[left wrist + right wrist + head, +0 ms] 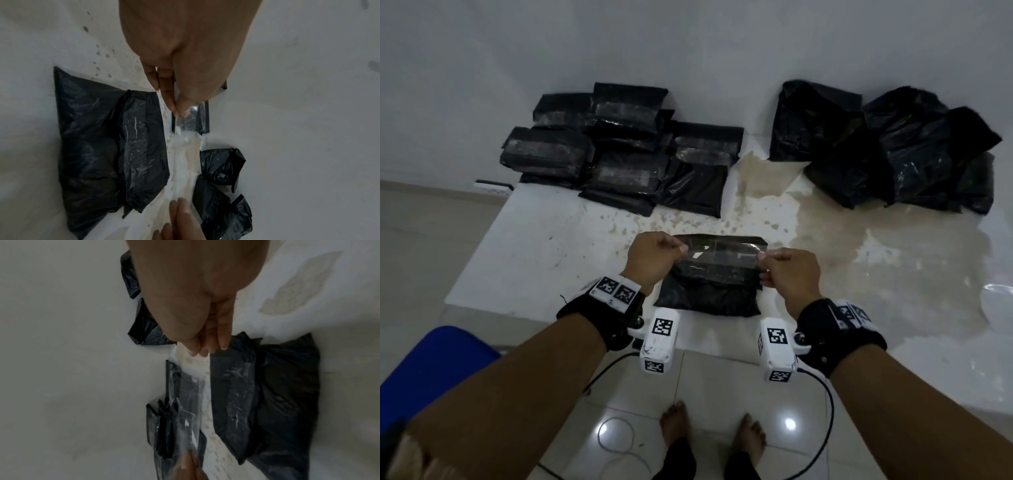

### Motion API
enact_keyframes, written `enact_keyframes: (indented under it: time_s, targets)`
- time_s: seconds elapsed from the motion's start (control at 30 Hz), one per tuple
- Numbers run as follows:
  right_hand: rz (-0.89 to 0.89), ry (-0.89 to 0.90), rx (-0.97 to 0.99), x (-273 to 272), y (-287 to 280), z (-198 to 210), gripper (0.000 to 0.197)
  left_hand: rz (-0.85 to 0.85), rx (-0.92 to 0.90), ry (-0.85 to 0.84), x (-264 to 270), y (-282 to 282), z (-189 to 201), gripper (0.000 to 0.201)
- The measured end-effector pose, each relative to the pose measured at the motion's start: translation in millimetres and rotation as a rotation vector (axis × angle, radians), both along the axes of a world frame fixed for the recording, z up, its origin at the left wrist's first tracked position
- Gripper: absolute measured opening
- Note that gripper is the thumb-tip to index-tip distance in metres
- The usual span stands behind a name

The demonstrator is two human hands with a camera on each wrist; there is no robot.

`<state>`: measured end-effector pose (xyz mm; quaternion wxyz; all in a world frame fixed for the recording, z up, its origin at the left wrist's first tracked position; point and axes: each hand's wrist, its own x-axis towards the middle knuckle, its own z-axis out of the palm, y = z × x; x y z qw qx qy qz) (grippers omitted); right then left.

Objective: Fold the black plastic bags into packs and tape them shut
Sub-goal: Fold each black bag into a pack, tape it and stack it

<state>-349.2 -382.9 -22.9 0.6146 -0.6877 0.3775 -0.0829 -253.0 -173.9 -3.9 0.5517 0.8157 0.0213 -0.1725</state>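
We pinch a strip of clear tape (722,254) taut between our left hand (654,258) and right hand (791,274), thumb and fingers pressed on each end, just above a folded black bag (709,291) at the near edge of the stained white table (544,246). Taped packs (619,147) lie stacked at the back left, loose bags (887,147) heaped at the back right.
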Motion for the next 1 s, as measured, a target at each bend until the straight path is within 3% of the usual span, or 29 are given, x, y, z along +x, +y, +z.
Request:
enact_keyframes:
  time_s: [0.1, 0.23, 0.4, 0.53, 0.63, 0.7, 1.0]
  targets:
    - [-0.01, 0.051, 0.021, -7, 6, -11, 0.009, -0.022, 0.096, 0.001, -3, 5, -17, 0.015]
    - [0.021, 0.121, -0.097, -13, 8, -24, 0.015, -0.054, 0.193, -0.007, -12, 9, -31, 0.013]
    - [0.05, 0.168, -0.239, -14, 13, -36, 0.017, -0.03, 0.184, 0.038, -14, 8, -35, 0.013]
    - [0.039, 0.157, -0.234, -17, 17, -35, 0.019, 0.034, 0.192, 0.048, -10, 17, -39, 0.007]
    - [0.007, 0.149, -0.242, -19, 19, -40, 0.022, 0.069, 0.206, 0.076, -11, 20, -43, 0.032]
    - [-0.021, 0.14, -0.245, -21, 21, -42, 0.013, 0.081, 0.22, 0.069, -12, 20, -43, 0.044]
    - [-0.09, 0.152, -0.358, -19, 20, -52, 0.021, 0.102, 0.26, 0.009, -13, 17, -49, 0.045]
